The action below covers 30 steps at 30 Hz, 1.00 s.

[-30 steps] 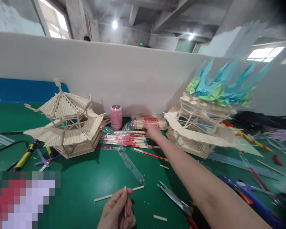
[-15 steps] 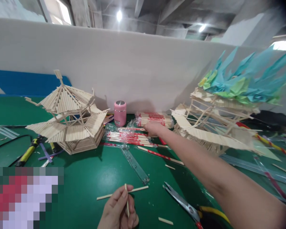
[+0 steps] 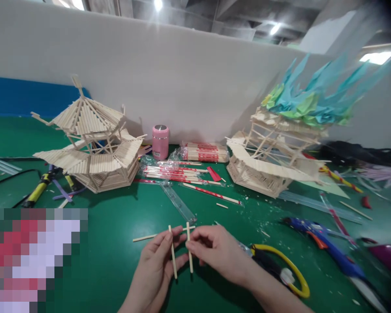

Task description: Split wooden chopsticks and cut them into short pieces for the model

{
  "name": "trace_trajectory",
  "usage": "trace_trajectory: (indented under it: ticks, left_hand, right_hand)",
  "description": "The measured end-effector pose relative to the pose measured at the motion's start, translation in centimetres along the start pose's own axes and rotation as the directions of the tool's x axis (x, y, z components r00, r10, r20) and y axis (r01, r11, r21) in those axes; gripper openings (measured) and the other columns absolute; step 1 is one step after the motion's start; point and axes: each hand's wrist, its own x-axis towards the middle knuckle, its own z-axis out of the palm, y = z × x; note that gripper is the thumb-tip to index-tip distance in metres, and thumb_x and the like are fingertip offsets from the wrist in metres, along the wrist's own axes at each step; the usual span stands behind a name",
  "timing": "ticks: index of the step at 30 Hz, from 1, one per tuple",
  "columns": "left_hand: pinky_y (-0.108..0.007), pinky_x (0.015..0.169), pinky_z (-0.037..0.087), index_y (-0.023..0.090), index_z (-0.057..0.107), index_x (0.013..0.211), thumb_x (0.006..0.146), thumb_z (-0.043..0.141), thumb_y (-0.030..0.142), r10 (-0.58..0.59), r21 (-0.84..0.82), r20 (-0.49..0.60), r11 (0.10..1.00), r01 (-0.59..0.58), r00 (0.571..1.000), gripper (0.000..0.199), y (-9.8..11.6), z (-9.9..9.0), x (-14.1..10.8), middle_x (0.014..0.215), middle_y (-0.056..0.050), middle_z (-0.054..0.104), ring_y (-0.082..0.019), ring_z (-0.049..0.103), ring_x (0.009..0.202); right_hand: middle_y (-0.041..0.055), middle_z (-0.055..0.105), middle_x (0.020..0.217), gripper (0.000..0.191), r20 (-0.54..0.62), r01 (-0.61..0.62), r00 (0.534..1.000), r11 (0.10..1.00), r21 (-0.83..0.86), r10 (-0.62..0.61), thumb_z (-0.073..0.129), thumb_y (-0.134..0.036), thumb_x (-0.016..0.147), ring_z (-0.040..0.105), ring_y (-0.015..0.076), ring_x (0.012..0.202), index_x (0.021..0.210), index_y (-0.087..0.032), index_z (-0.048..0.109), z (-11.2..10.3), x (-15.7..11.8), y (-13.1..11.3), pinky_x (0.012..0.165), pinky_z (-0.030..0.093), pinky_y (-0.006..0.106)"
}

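My left hand point(image 3: 154, 261) pinches a short pale wooden stick point(image 3: 173, 258) between thumb and fingers. Behind it a longer stick point(image 3: 144, 238) lies crosswise, also held by the left fingers. Close on the right, my right hand point(image 3: 220, 250) is closed on a second short stick point(image 3: 190, 256). That one stands nearly parallel to the first, its upper part in front of the crosswise stick's right end. Whether they touch there I cannot tell. Pliers with yellow handles point(image 3: 301, 280) lie beside my right forearm, their jaws mostly hidden by it.
Stick-built pavilion models stand left point(image 3: 99, 176) and right point(image 3: 263, 174), the right topped with blue-green paper point(image 3: 308, 104). Between them are a pink flask point(image 3: 160, 143), bundled chopsticks point(image 3: 205, 153) and a clear ruler point(image 3: 177, 202). A blue glue gun point(image 3: 332, 250) lies at right.
My right hand has come back from the chopstick packs to beside my left hand and now holds a short stick. The left hand still holds its crossed sticks. The view has tilted down.
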Motion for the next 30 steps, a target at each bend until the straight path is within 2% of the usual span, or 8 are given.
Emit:
trace_trajectory:
  ticks: [4,9,19,22,24,27,28,30]
  left_hand:
    - [-0.029,0.069,0.05,0.014,0.068,0.081,0.07,0.065,0.022,-0.003,0.042,0.08,0.999,0.0,0.997,0.014,-0.4,0.0,-0.4,0.076,-0.006,0.069,-0.017,0.062,0.075]
    - [-0.026,0.068,0.049,0.014,0.069,0.081,0.066,0.068,0.022,0.009,0.041,0.074,0.999,-0.012,0.997,0.017,-0.8,-0.2,-0.3,0.071,-0.004,0.069,-0.017,0.062,0.074]
    - [-0.024,0.064,0.048,0.014,0.07,0.077,0.058,0.074,0.025,0.029,0.08,0.07,0.996,-0.035,0.997,0.022,-1.3,-0.3,-0.1,0.065,-0.004,0.069,-0.017,0.063,0.07]
    - [-0.024,0.064,0.048,0.015,0.07,0.075,0.056,0.074,0.025,0.058,0.105,0.071,0.992,-0.065,0.996,0.021,-1.3,-0.2,-0.1,0.066,-0.004,0.069,-0.017,0.062,0.071]
    - [-0.023,0.064,0.048,0.016,0.071,0.076,0.056,0.074,0.026,0.08,0.127,0.075,0.988,-0.09,0.994,0.022,-1.2,-0.1,-0.1,0.069,-0.004,0.07,-0.017,0.062,0.073]
    - [-0.025,0.069,0.047,0.018,0.07,0.081,0.061,0.071,0.028,0.139,0.243,0.103,0.957,-0.16,0.985,0.023,-0.8,-0.1,-0.4,0.078,-0.005,0.07,-0.018,0.061,0.078]
    - [-0.026,0.072,0.046,0.018,0.07,0.082,0.063,0.069,0.027,0.185,0.327,0.127,0.92,-0.217,0.975,0.021,-0.6,-0.2,-0.5,0.082,-0.005,0.07,-0.019,0.06,0.082]
    - [-0.027,0.079,0.044,0.02,0.071,0.081,0.065,0.067,0.022,0.294,0.509,0.209,0.781,-0.361,0.933,0.016,-0.1,-0.4,-0.8,0.086,-0.006,0.07,-0.02,0.059,0.087]
  right_hand:
    - [-0.0048,0.048,0.052,0.015,-0.004,0.009,1.0,0.996,0.088,-0.008,0.053,-0.024,0.074,0.043,0.0081,0.046,0.062,-0.015,0.058,1.7,0.2,0.4,0.044,0.033,0.018]
    - [-0.0044,0.049,0.053,0.015,-0.016,0.041,0.999,0.995,0.09,-0.04,0.055,-0.022,0.074,0.041,0.0078,0.047,0.061,-0.014,0.058,2.4,0.4,1.0,0.045,0.031,0.018]
    - [-0.0043,0.046,0.054,0.026,-0.044,0.109,0.993,0.992,0.068,-0.106,0.054,-0.034,0.076,0.038,0.0078,0.048,0.061,-0.014,0.058,3.2,0.0,1.8,0.045,0.03,0.018]
    - [-0.0049,0.041,0.053,0.026,-0.056,0.147,0.987,0.989,-0.012,-0.148,0.048,-0.029,0.079,0.034,0.0073,0.047,0.06,-0.014,0.056,3.3,0.0,1.6,0.043,0.027,0.017]
    - [-0.0054,0.039,0.052,0.025,-0.079,0.192,0.976,0.971,-0.139,-0.204,0.045,-0.025,0.08,0.033,0.0074,0.046,0.059,-0.015,0.055,3.2,0.0,1.6,0.042,0.027,0.017]
    - [-0.0046,0.044,0.053,0.019,-0.121,0.281,0.932,0.895,-0.346,-0.34,0.047,-0.019,0.078,0.039,0.009,0.049,0.06,-0.017,0.055,2.9,-0.2,1.7,0.047,0.032,0.018]
    - [-0.0036,0.048,0.055,0.017,-0.124,0.322,0.908,0.857,-0.404,-0.399,0.047,-0.017,0.077,0.042,0.0099,0.051,0.061,-0.017,0.055,2.8,-0.3,1.8,0.05,0.033,0.019]
    - [-0.0017,0.052,0.059,0.015,-0.103,0.385,0.869,0.792,-0.474,-0.484,0.047,-0.015,0.075,0.046,0.0115,0.056,0.063,-0.018,0.055,2.6,-0.4,2.1,0.055,0.035,0.021]
